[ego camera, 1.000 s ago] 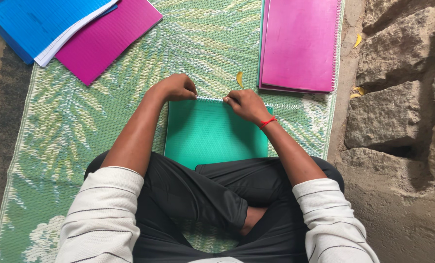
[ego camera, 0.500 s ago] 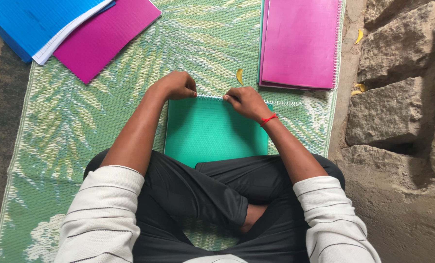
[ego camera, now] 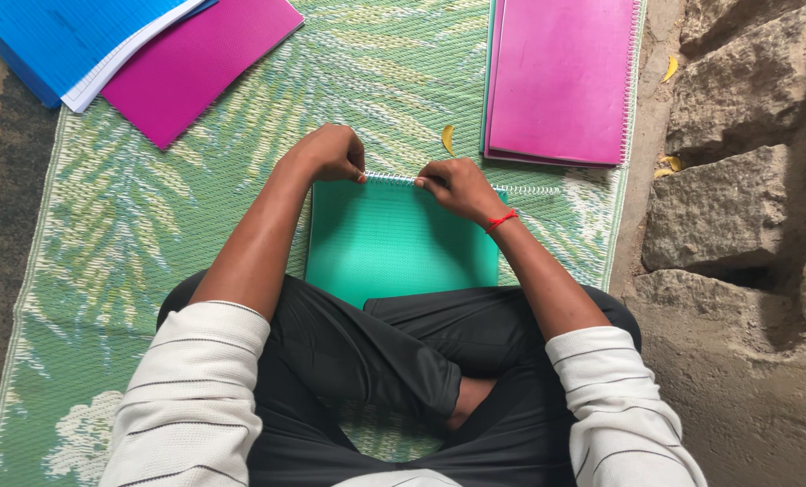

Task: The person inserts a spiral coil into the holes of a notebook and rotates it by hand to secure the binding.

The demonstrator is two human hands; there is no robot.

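Seated cross-legged on a green woven mat [ego camera: 151,225] with a leaf pattern, seen from above. Between the knees and directly in front of the body, a teal notebook [ego camera: 401,239] lying flat on the mat, cover up, near edge resting against the dark trousers. Short axis running left to right, long axis pointing away from the body, bound edge at the far end. Along that far edge a white wire spiral [ego camera: 475,186], lying crosswise, parallel to the shoulders, and sticking out past the right corner of the cover onto the mat. Left hand [ego camera: 331,153] closed in a pinch on the left end of the spiral, at the far left corner of the notebook. Right hand [ego camera: 457,188] closed in the same way on the spiral near its middle, with a red thread around the wrist. Hands near each other but not touching, a short piece of bare spiral between them. Farther away on the right, a stack of magenta notebooks [ego camera: 561,77], spiral on its right side. Far left, one magenta cover [ego camera: 196,63] partly under blue covers [ego camera: 51,36] and a lined sheet. A yellow leaf [ego camera: 448,140] just beyond the hands. Rough stones [ego camera: 746,180] beside the right edge of the mat. No container visible.
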